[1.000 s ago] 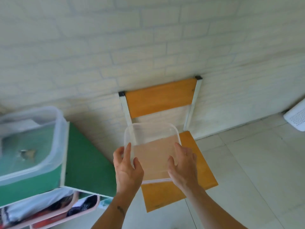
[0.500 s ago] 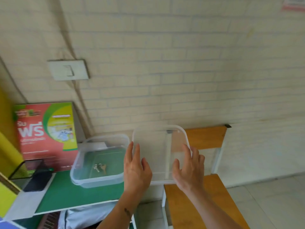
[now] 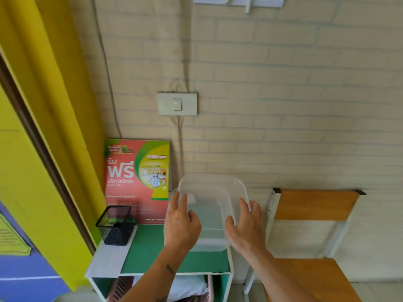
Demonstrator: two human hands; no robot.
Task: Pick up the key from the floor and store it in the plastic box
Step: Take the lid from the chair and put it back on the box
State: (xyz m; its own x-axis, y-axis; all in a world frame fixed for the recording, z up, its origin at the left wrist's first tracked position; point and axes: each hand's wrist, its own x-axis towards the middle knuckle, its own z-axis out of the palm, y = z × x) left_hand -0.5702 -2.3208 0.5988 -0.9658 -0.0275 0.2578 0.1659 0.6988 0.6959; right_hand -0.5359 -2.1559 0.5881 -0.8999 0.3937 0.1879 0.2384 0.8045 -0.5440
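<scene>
Over the green shelf top (image 3: 152,253) against the brick wall (image 3: 283,105) we have the clear lid (image 3: 212,192) tilted above the plastic box (image 3: 209,245), our left hand (image 3: 181,225) clasping its left edge and our right hand (image 3: 245,225) its right edge, fingers curled around the rim on both sides. The box sits on the shelf top just right of the black mesh pen holder (image 3: 115,225) and in front of the red-and-green poster (image 3: 137,182), with the wooden chair (image 3: 314,214) beside it; we can't make out the key through the lid and hands.
</scene>
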